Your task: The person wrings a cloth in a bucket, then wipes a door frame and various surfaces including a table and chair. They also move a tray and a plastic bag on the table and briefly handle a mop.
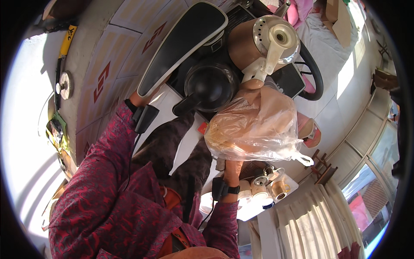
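Observation:
My left hand [140, 97] is at the lower tip of a long black panel with a pale rim [187, 42]; its fingers are mostly hidden behind that edge. My right hand [233, 165] reaches in behind a clear plastic bag [255, 126] with orange-brown contents, and the bag hides its fingers. I cannot tell whether either hand grips anything. Above the bag stands a brown kettle [242, 42] with a shiny metal lid [262, 32] and a large black handle [317, 77]. Between panel and bag sits a round black vessel [210, 84] with a black handle.
Boxes with red marks [119, 55] line the left side, beside a ledge bearing a yellow-handled tool [68, 40]. Cups and jars [258, 191] stand on a white table at lower right. A cardboard box [338, 22] and pink cloth [300, 11] lie at the top. Curtains [307, 213] hang beyond.

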Tool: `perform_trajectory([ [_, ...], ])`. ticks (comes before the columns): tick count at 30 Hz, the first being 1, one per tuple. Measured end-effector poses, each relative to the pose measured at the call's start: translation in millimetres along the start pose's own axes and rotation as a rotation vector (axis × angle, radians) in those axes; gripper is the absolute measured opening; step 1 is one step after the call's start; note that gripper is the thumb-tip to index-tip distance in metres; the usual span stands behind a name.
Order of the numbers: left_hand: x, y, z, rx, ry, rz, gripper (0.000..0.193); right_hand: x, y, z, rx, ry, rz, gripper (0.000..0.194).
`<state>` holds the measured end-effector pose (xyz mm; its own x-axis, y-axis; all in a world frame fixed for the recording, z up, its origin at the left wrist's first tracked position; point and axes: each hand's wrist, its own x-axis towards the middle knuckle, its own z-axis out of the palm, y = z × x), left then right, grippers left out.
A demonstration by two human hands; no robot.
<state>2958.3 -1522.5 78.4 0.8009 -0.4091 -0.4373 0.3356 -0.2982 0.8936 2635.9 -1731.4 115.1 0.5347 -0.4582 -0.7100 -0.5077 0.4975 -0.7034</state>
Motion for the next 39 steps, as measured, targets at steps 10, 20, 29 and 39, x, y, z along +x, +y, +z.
perform_trajectory([
  [10, 7.6, -7.9, 5.9, 0.049, 0.043, 0.077, 0.044, 30.8, 13.1, -16.9, -0.424, -0.096, -0.065, 0.038],
  [20, 13.2, -16.5, 9.6, 0.189, 0.168, 0.029, 0.046, 24.1, -28.6, -7.5, -0.364, -0.054, 0.02, 0.04],
  [29, 19.4, 7.3, 10.3, 0.14, 0.228, -0.052, 0.048, 21.5, -9.7, 8.9, -0.299, -0.166, -0.193, 0.024],
  [39, 15.6, 17.1, 8.4, 0.136, 0.181, -0.084, 0.047, 29.9, 0.3, 9.6, -0.692, -0.147, -0.61, 0.026],
])
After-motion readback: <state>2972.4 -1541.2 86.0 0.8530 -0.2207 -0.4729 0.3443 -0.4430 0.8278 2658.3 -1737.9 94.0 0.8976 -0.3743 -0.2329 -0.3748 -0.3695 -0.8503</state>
